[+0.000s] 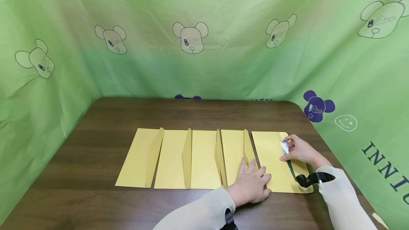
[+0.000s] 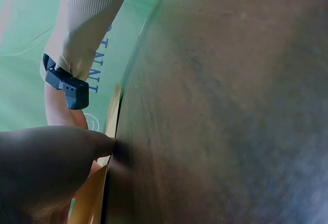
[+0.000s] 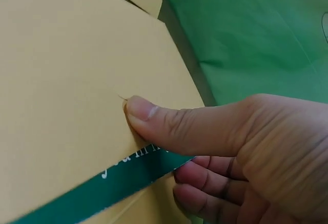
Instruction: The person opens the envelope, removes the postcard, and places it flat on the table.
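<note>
Several yellow paper envelopes lie in a row on the table. On the rightmost envelope, a green printed card with white lettering shows as a strip along the mouth, mostly hidden inside. My right hand pinches there: the thumb lies on the envelope's front, dimpling the paper, while the curled fingers are at the card's exposed edge. Fingers spread, my left hand rests over the lower left part of that envelope and the lower flap of the neighbouring envelope.
Left of the hands lie three more envelopes, including a middle envelope and the leftmost envelope, their flaps partly raised on the right. The brown wooden table meets a green printed curtain at the back and sides.
</note>
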{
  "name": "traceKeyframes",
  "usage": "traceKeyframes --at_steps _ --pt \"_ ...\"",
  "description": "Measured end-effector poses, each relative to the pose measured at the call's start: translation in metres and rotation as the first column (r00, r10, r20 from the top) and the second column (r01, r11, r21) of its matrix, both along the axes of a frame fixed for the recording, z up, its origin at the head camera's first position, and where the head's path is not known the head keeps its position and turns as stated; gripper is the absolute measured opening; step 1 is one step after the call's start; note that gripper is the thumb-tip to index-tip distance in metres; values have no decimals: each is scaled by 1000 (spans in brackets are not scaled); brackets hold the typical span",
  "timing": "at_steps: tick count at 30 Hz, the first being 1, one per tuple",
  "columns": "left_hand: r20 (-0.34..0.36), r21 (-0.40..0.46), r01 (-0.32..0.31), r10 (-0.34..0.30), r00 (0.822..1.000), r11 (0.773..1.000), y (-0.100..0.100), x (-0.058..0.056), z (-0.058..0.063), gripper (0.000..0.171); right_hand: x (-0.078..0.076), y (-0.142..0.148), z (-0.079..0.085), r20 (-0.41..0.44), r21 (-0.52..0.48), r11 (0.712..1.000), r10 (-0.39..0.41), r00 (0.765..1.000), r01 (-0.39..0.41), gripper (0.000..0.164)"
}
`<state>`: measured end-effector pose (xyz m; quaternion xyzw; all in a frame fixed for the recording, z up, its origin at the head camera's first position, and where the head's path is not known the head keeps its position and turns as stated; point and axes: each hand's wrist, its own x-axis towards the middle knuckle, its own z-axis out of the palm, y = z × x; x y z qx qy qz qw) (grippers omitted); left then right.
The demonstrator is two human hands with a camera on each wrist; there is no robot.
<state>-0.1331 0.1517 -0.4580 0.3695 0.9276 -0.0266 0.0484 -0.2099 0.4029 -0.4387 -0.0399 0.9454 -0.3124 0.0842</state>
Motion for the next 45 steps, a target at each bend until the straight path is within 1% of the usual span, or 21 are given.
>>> traceKeyframes --at_steps 2,5,9,14,17,20,26,32,37,40,45 --pt "-2 3 0 0 1000 1000 -1 0 0 48 0 1 -1 1 -38 999 -7 1000 7 80" --pt "-8 7 4 -4 1000 1000 -1 0 0 48 0 4 -4 18 -144 989 -19 1000 21 77" --pt "-20 19 7 -7 1000 1000 -2 0 1 48 1 9 -6 70 -285 958 -23 997 42 75" --pt "-14 21 5 -4 1000 1000 -4 0 3 48 3 11 -7 137 -399 914 -11 991 65 77" --pt "-14 15 7 -7 1000 1000 -3 0 3 48 5 12 -8 166 -444 892 -8 986 82 78" --pt "-17 12 13 -13 1000 1000 -2 0 3 47 9 14 -9 174 -457 885 -10 985 89 76" --pt "-19 13 11 -11 1000 1000 -1 1 3 48 11 16 -13 170 -450 887 -26 985 101 76" --pt "-22 13 8 -8 1000 1000 -2 0 1 47 12 14 -14 150 -452 886 -42 988 106 76" --pt "-27 17 8 -7 1000 1000 -2 -2 2 46 10 12 -14 153 -465 877 -55 987 121 77" --pt "-22 14 -1 1 1000 1000 -3 -2 3 47 9 11 -14 156 -468 876 -50 987 118 77" --pt "3 8 -7 7 1000 1000 -3 -1 3 47 9 11 -15 160 -462 876 -71 985 139 76"
